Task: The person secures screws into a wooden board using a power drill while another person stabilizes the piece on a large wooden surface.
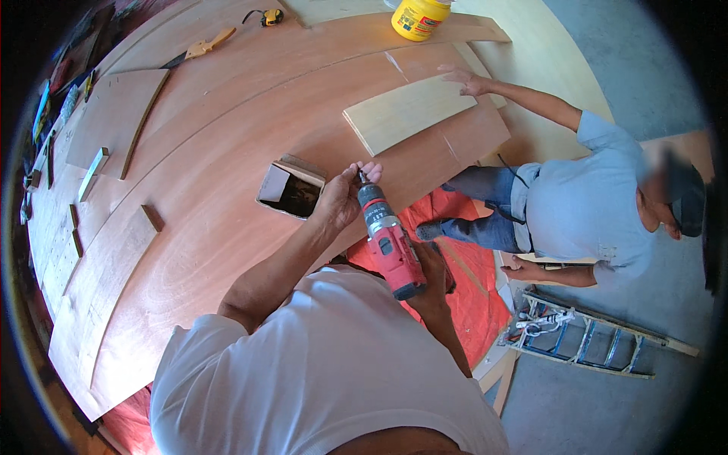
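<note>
A red and grey cordless drill point(394, 254) is in my right hand point(431, 277), whose fingers are wrapped round its handle, partly hidden under the tool's body. The chuck points away from me, toward my left hand point(343, 199). There my thumb and fingers close about the bit point(362, 178) at the drill's front; whether a screw is with it is too small to tell. Just left of my left hand, an open cardboard box point(274, 186) with small dark contents and a white flap rests on the large reddish plywood sheet point(227, 227).
At right, a co-worker point(584, 193) reaches one hand over a pale board point(413, 114). A yellow tub point(419, 19), tape measure point(271, 17) and handsaw point(208, 45) lie at the far side. Loose boards point(114, 114) are at left, a stepladder point(591, 337) at lower right, red sheeting point(478, 303) below.
</note>
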